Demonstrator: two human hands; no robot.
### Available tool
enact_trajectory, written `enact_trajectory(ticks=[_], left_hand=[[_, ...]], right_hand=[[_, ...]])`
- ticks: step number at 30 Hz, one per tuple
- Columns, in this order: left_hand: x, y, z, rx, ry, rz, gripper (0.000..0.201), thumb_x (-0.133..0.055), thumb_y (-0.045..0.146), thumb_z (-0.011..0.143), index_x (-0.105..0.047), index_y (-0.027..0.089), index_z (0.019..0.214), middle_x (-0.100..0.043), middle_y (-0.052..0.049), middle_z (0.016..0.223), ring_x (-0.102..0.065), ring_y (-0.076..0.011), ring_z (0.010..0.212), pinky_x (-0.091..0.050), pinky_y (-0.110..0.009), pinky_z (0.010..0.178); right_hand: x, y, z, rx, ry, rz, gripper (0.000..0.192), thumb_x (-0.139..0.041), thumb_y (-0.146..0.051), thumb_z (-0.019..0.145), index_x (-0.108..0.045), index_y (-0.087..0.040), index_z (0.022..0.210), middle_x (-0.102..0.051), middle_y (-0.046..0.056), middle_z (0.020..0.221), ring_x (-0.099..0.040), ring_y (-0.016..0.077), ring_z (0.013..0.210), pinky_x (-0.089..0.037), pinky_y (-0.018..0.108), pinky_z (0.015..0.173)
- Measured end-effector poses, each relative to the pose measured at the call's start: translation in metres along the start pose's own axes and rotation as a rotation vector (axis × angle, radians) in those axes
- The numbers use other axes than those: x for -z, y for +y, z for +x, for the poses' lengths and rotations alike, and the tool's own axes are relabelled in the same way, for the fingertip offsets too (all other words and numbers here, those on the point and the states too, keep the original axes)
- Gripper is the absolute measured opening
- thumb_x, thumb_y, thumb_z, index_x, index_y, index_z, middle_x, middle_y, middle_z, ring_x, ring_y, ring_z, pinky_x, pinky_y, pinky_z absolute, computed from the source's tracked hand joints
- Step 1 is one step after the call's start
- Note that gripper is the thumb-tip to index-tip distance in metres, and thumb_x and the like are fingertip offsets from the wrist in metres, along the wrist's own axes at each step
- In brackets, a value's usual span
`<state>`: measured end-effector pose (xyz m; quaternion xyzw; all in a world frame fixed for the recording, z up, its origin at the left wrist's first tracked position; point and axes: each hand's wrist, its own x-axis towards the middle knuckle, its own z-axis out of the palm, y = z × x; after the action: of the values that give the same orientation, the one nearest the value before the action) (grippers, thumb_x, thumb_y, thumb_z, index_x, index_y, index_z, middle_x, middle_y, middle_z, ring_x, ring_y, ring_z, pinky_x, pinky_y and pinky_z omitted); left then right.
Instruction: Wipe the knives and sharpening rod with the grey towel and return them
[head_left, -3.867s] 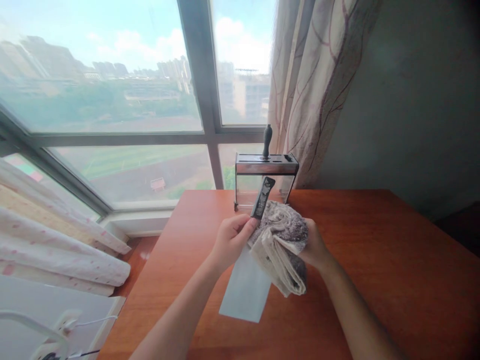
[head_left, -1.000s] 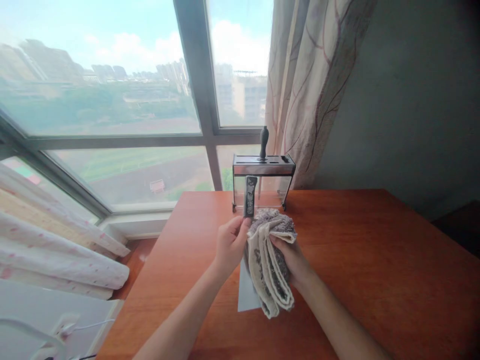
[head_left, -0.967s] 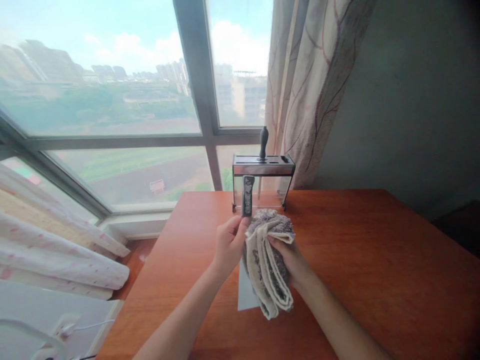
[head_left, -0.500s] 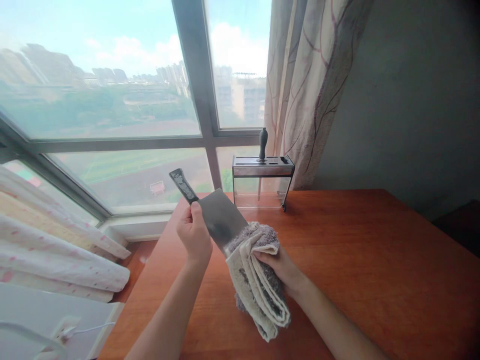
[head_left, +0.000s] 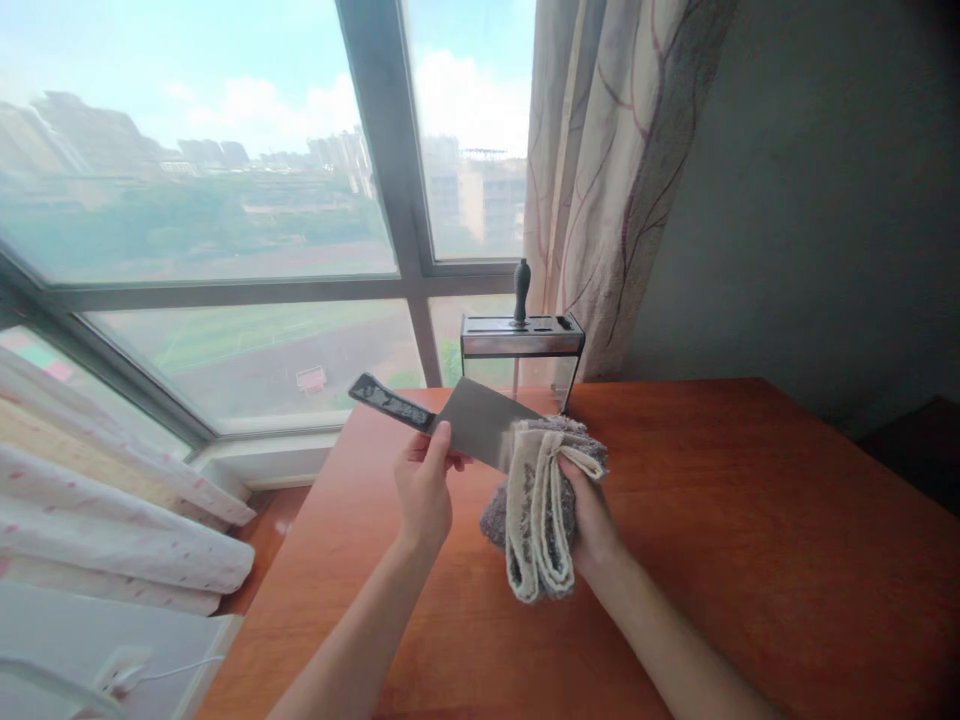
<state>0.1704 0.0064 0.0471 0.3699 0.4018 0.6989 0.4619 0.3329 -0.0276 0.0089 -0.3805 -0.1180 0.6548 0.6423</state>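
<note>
Cleaver point(head_left: 480, 425) held in air above the table point(head_left: 750, 520), blade broad face toward camera, handle pointing left and slightly far. Left hand point(head_left: 425, 487) pinches it at the blade's near left corner, by the handle root; thumb on the visible face, other fingers behind. Right end of blade goes into a folded towel point(head_left: 538, 510). Right hand point(head_left: 589, 515) is closed around the towel from its right side, fingers curled over the top fold; towel hangs down just right of the left hand. Knife rack point(head_left: 523, 345) stands farther off at the table's far edge, one dark handle upright in it. Curtain point(head_left: 600, 180) behind the rack.
</note>
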Motion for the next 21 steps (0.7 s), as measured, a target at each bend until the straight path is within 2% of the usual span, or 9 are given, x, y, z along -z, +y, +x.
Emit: enact_trajectory(ticks=[3, 6, 10, 13, 16, 21], left_hand=[[-0.002, 0.000, -0.005, 0.169, -0.208, -0.040, 0.022, -0.070, 0.031, 0.076, -0.065, 0.011, 0.070, -0.064, -0.004, 0.059, -0.060, -0.0143, 0.053, -0.043, -0.025, 0.051], [-0.006, 0.000, -0.009, 0.286, -0.307, -0.044, 0.023, -0.073, 0.032, 0.074, -0.070, 0.010, 0.081, -0.070, -0.007, 0.068, -0.066, -0.0186, 0.059, -0.050, -0.029, 0.057], [-0.010, 0.000, -0.011, 0.300, -0.314, -0.045, 0.026, -0.074, 0.033, 0.074, -0.071, 0.010, 0.087, -0.072, -0.008, 0.073, -0.069, -0.0201, 0.063, -0.053, -0.031, 0.061], [-0.005, 0.002, -0.007, 0.267, -0.310, -0.044, 0.023, -0.074, 0.032, 0.075, -0.071, 0.010, 0.080, -0.071, -0.007, 0.069, -0.068, -0.0194, 0.062, -0.053, -0.029, 0.060], [0.002, 0.005, -0.002, 0.266, -0.340, -0.029, 0.021, -0.074, 0.031, 0.075, -0.071, 0.010, 0.079, -0.071, -0.008, 0.070, -0.068, -0.0198, 0.062, -0.051, -0.029, 0.058], [-0.001, 0.002, -0.003, 0.284, -0.353, -0.034, 0.020, -0.074, 0.030, 0.075, -0.070, 0.012, 0.081, -0.071, -0.007, 0.073, -0.068, -0.0196, 0.064, -0.049, -0.028, 0.056]], right_hand=[[0.008, -0.019, 0.012, 0.033, 0.018, 0.051, 0.035, -0.074, -0.043, 0.072, -0.068, -0.020, 0.098, -0.076, 0.002, 0.088, -0.071, 0.0220, 0.077, -0.059, 0.034, 0.071], [0.012, -0.032, 0.018, 0.136, 0.051, 0.053, 0.039, -0.071, -0.048, 0.073, -0.067, -0.021, 0.101, -0.075, 0.001, 0.088, -0.071, 0.0210, 0.077, -0.058, 0.034, 0.071], [0.016, -0.037, 0.018, 0.301, 0.066, -0.044, 0.039, -0.077, -0.043, 0.069, -0.066, -0.024, 0.102, -0.075, -0.002, 0.096, -0.069, 0.0211, 0.091, -0.057, 0.032, 0.077], [0.023, -0.040, 0.016, 0.299, -0.005, -0.214, 0.038, -0.083, -0.036, 0.063, -0.068, -0.023, 0.096, -0.075, -0.001, 0.098, -0.068, 0.0246, 0.099, -0.055, 0.034, 0.084], [0.029, -0.045, 0.018, 0.279, -0.043, -0.382, 0.038, -0.083, -0.038, 0.063, -0.070, -0.021, 0.094, -0.075, 0.003, 0.098, -0.067, 0.0277, 0.099, -0.054, 0.036, 0.085], [0.029, -0.046, 0.024, 0.531, 0.046, -0.462, 0.039, -0.074, -0.044, 0.073, -0.067, -0.022, 0.105, -0.071, 0.004, 0.113, -0.063, 0.0256, 0.109, -0.049, 0.038, 0.092]])
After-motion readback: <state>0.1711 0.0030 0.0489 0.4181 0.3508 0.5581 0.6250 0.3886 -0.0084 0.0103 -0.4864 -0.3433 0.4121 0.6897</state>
